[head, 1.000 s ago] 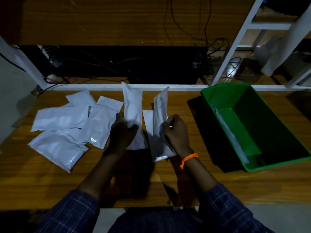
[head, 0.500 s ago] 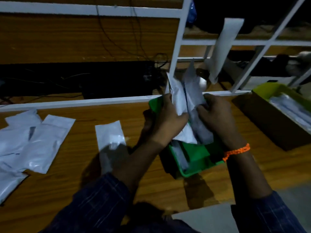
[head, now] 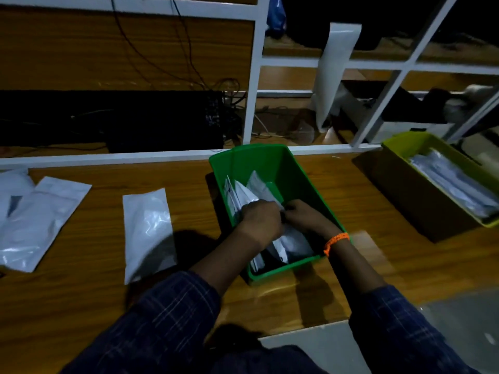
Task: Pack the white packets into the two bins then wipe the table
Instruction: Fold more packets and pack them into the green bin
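Nearest the camera, two sleeves in a dark plaid fabric reach forward over the wooden table (head: 81, 292). Both hands are inside the green bin (head: 302, 184), which serves as the reference point here. The left hand (head: 260, 220) is closed around upright white packets (head: 243, 195) at the bin's left wall. The right hand (head: 305, 215) presses against the same packets from the right, its fingers curled on them; the two hands touch each other. An orange wristband (head: 336, 241) sits on the right wrist at the bin's near right rim.

Left of the green bin, a single white packet (head: 147, 230) lies flat on the table. Farther left, a loose group of packets (head: 35, 222) lies overlapping near the table's left edge.

Right of the green bin and well apart from it, a yellow-green bin (head: 397, 143) holds stacked packets (head: 453, 182).

Behind the green bin, a white frame rail (head: 108, 157) runs along the table's far edge, with dark cables (head: 151, 58) beyond it.
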